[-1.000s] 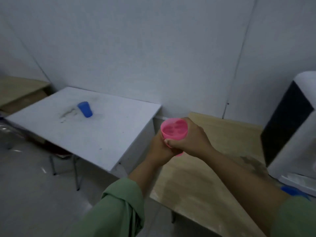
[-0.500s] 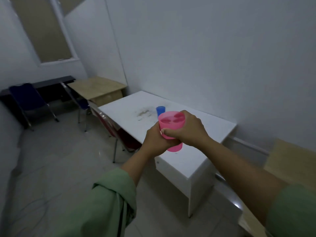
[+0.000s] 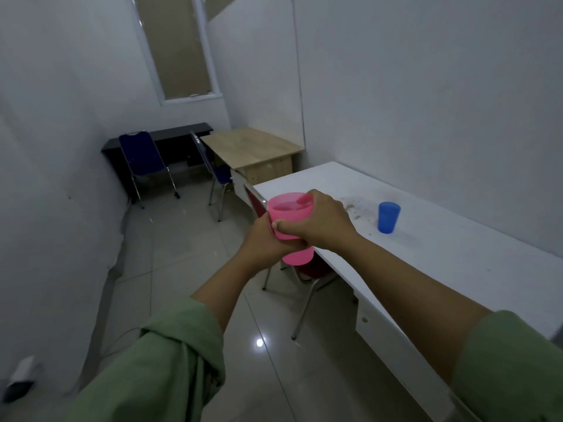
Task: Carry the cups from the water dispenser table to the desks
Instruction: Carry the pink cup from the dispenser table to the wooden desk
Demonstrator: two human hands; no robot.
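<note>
Head view, change: over the last second the view has swung left, away from the dispenser and its wooden table, both now out of frame. The white desk (image 3: 441,254), earlier ahead and at 10 o'clock, now runs along the right from 1 to 4 o'clock.
Head view, newly visible: far end of the room, with a wooden desk (image 3: 249,146) at 12 o'clock, a black desk (image 3: 158,138) at 11 o'clock and a window above.
Meaning for task: judged as mid-carry; the walk along the desks is under way and the drop-off is not yet made. Which desk is the target I cannot tell.
Pink cup (image 3: 291,226): upright, held in the air at centre frame, over the floor just off the white desk's near edge; liquid shows inside, close to the rim.
Left hand (image 3: 265,242): wrapped against the cup's left side and lower body.
Right hand (image 3: 316,223): closed round the upper wall, thumb pressed to the near face.
Blue cup (image 3: 388,217): standing on the white desk at 2 o'clock, beside a dirty smear, well apart from the hands.
Count, cups: 2 (1 pink, 1 blue).
Count, desks: 3.
Count, chairs: 3; two blue at the far desks, one red tucked under the white desk.
Risk: spill if tilted.
</note>
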